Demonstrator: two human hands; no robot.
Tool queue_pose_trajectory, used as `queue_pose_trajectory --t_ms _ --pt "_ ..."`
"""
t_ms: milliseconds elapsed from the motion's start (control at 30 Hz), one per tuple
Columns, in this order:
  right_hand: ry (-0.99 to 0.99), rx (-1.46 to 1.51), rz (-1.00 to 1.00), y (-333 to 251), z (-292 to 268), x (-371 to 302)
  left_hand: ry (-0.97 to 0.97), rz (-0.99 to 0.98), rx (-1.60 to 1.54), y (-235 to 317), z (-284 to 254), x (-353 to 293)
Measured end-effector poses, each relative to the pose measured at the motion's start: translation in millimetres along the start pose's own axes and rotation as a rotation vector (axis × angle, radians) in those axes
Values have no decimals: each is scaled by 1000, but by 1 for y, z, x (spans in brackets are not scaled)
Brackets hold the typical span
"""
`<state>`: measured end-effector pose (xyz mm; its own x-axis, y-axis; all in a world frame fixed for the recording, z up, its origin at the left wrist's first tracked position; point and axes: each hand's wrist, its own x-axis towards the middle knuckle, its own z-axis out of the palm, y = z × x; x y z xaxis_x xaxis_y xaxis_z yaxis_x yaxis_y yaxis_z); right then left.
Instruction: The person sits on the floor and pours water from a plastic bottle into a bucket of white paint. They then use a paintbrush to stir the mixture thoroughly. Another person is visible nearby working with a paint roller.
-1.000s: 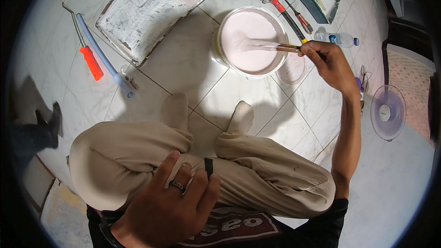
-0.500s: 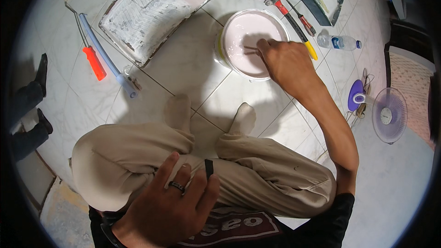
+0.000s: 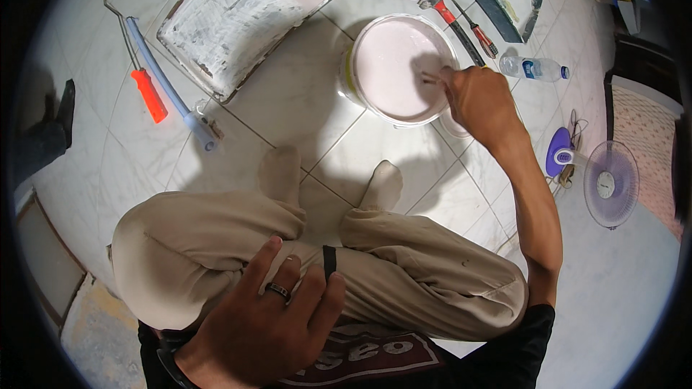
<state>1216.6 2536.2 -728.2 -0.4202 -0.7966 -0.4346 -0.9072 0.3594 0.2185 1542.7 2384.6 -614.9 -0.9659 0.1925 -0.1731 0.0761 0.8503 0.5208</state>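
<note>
A white bucket (image 3: 348,75) of pale pink paint (image 3: 396,72) stands on the floor in front of me. At its right rim, my right hand (image 3: 484,106) is closed on a thin stick (image 3: 430,77), whose lower end goes into the paint. How far down the stick reaches is hidden. Over my lap, my left hand (image 3: 270,324) holds nothing, its fingers apart and slightly bent. Part of a pale round thing (image 3: 454,127) shows under my right wrist beside the bucket.
A paint-smeared tray (image 3: 223,36) lies left of the bucket, near a roller frame with an orange handle (image 3: 148,96) and a blue-grey tube (image 3: 160,75). Rightward are a dark tray (image 3: 490,11), red-handled tools (image 3: 461,32), a water bottle (image 3: 533,68) and a fan (image 3: 611,184). Another person's foot (image 3: 66,112) is far left.
My right hand has moved right with the stick, toward the bucket's right rim. My left hand stays put. At the far left, one of the other person's two feet has gone from view.
</note>
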Motion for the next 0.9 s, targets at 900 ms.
queue_pose_trajectory --t_ms 900 --pt "345 1531 191 15 45 -21 147 282 -404 -113 60 282"
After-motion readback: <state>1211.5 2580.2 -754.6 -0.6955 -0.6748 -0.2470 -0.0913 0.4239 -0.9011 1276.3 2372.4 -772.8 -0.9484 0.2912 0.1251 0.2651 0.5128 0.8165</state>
